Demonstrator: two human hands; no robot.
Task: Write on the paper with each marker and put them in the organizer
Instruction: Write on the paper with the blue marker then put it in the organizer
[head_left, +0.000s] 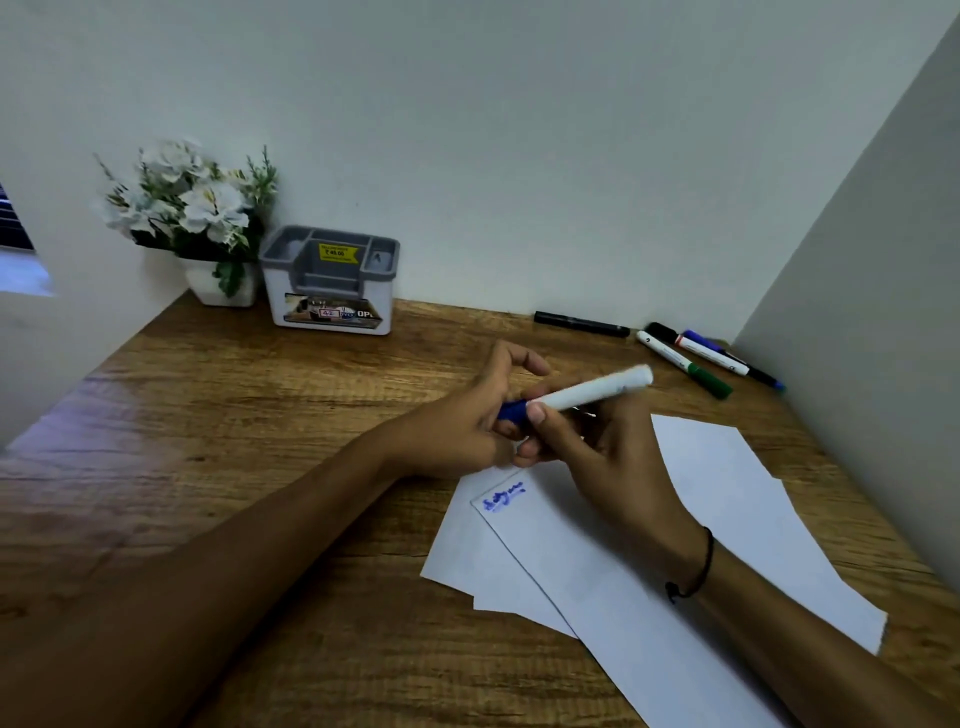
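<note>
A white marker (592, 391) with a blue cap (511, 410) is held above the top edge of the paper (675, 530). My right hand (597, 441) grips its white barrel. My left hand (467, 415) has its fingers closed on the blue cap end. Blue scribbles (503, 496) sit near the top-left corner of the upper sheet. The grey and white organizer (332, 280) stands at the back of the desk, well left of my hands. Several other markers lie at the back right: a black one (582, 323), a green-capped one (683, 364), and a blue-tipped one (727, 358).
A white pot of white flowers (192, 218) stands left of the organizer in the corner. Walls close the desk (234, 415) at the back and on the right. A second sheet (467, 556) lies under the written one.
</note>
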